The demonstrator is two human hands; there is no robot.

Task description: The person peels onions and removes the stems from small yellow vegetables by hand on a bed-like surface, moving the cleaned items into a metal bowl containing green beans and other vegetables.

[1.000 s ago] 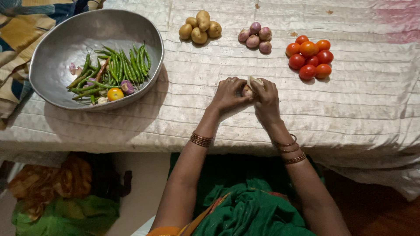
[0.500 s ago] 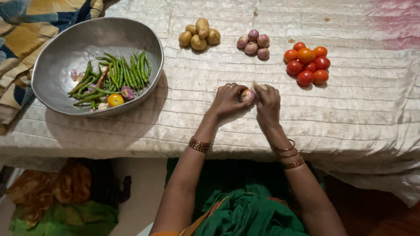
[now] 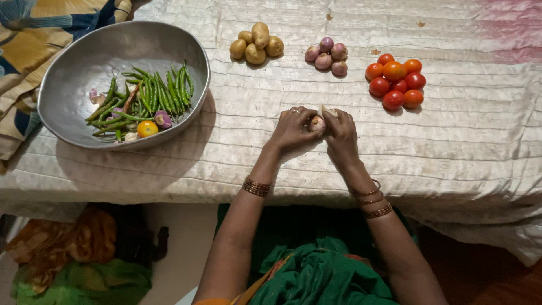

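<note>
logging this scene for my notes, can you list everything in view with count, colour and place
metal bowl: one, grey, far left on the cloth
green chillies or beans: a heap, too many to count, green, inside the bowl
small round fruit: one, yellow-orange, near rim of the bowl
potatoes: five, tan, far centre
small onions: four, purple-pink, right of the potatoes
tomatoes: seven, red and orange, far right
tablecloth: one, cream, striped
peeled bulb: one, pale pinkish, between both hands
left hand: one, ring, bangles at the wrist, grip on the bulb
right hand: one, bangles at the wrist, grip on the bulb
</note>
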